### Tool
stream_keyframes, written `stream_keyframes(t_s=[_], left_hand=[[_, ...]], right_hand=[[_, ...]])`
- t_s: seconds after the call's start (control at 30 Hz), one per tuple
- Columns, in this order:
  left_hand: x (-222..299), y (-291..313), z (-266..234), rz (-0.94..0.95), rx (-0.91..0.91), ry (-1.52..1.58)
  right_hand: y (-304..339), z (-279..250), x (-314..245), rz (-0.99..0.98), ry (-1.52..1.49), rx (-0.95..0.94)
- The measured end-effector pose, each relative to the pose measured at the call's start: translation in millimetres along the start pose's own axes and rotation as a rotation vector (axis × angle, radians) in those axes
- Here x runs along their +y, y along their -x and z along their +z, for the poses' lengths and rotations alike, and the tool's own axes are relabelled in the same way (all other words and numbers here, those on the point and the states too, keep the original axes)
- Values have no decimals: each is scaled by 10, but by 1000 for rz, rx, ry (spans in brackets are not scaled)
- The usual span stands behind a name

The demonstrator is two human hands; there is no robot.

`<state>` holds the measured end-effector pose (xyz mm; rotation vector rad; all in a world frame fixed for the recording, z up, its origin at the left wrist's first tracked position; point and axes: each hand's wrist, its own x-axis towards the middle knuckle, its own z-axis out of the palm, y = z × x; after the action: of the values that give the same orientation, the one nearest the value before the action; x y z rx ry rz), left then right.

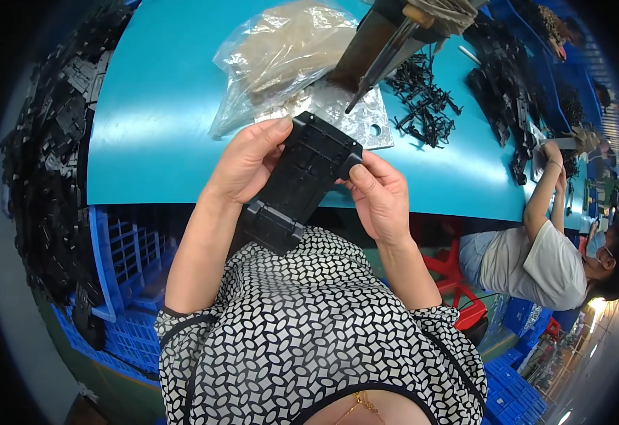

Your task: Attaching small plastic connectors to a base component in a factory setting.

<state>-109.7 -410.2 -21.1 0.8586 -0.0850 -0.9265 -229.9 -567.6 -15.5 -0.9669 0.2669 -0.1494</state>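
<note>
Above the turquoise table [182,106], left hand [246,166] and right hand [380,195] clamp their fingers on opposite edges of a flat black ribbed plastic part [302,180], tilting its face up, seemingly for inspection.

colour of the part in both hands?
Black: the ribbed plastic part held by both hands, clearest in the head view.

We have one view only, from the head, looking steeply down over our own patterned blouse [309,333]; it sits close to the black plastic part [299,180] held between our left hand [247,161] and right hand [379,195]; beyond lies the turquoise table [161,113]; the fisheye bends its edges, and a seated co-worker [543,255] shows at the right rim.
</note>
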Motion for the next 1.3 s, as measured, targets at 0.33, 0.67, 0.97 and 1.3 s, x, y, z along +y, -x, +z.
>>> stream_keyframes(t_s=[0.33,0.67,0.97,1.3], left_hand=[[11,407,-155,-27,10,-233],[114,750,-428,-1,160,-100],[606,1583,-1004,734,883,-272],[1544,2796,-2330,-74,1331,-1348]], right_hand=[[339,-973,-595,-151,-314,359],[-465,-3534,-2285,-411,-465,193],[-353,-2020,-1667,-303,-106,669],[-44,-1666,-1140,-134,343,582]])
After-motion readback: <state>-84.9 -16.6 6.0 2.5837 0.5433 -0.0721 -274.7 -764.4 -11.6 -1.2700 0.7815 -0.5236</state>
